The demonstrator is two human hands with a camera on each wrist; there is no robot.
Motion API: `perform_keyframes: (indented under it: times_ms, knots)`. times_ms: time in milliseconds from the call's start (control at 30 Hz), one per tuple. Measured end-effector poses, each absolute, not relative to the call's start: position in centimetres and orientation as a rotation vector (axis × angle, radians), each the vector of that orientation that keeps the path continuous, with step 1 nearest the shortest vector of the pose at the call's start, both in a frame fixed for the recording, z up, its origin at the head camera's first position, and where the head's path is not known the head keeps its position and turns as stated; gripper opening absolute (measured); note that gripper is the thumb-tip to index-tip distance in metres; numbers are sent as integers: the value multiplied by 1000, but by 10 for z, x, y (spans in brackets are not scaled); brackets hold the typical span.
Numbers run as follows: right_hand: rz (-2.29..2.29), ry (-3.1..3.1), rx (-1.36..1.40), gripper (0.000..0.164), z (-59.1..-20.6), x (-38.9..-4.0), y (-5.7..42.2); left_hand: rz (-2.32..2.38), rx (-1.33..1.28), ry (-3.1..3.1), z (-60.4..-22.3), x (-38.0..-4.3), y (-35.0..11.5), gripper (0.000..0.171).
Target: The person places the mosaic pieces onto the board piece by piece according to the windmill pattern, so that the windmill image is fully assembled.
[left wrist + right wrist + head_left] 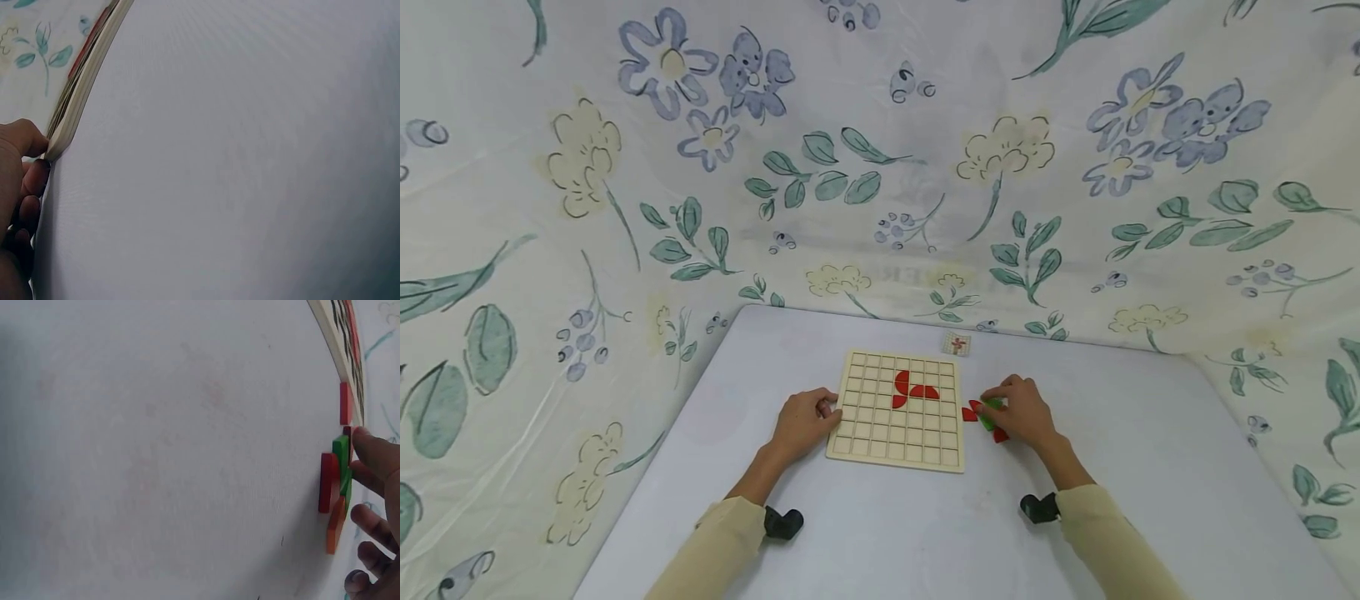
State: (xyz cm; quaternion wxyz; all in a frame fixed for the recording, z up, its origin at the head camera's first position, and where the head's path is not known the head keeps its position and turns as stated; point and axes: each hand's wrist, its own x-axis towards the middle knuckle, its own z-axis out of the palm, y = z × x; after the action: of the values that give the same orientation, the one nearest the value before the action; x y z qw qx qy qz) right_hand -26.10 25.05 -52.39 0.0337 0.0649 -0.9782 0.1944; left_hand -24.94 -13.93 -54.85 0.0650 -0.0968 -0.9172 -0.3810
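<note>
A pale wooden grid board (865,417) lies flat, with several red curved pieces (925,392) on its squares. At its left edge, my left hand (805,423) grips the side between thumb and fingers; in the left wrist view the fingertips (36,147) meet the board's corner (65,134). Beside the board's right edge, my right hand (1024,410) hovers low over a small cluster of loose pieces, fingertips right at them. Green pieces (340,450), a red piece (326,481) and an orange-looking piece (335,528) show there. The hand partly hides the cluster from above.
Behind the board's far right corner lies a small card (957,344) with a red pattern. A white table (895,533) carries everything. Flower-printed cloth (880,208) rises behind and at the sides. Black wrist camera mounts (784,523) sit at both cuffs.
</note>
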Motion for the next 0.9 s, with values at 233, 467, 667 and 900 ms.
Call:
perform_keyframes:
  times_ms: [233, 467, 667, 900]
  knots:
    - [649, -3021, 205, 21, -522, -261, 243, -1146, -298, -2763, -548, -249, -138, 24]
    - [797, -3006, 189, 16, -519, -263, 240, -1142, -309, -2747, -545, -249, -139, 24]
    - [936, -3042, 136, 13, -512, -263, 237, -1143, -306, -2754, -546, -250, -139, 24]
    - [1143, -2992, 193, 8, -507, -268, 232, -1139, -308, -2757, -546, -249, -138, 25]
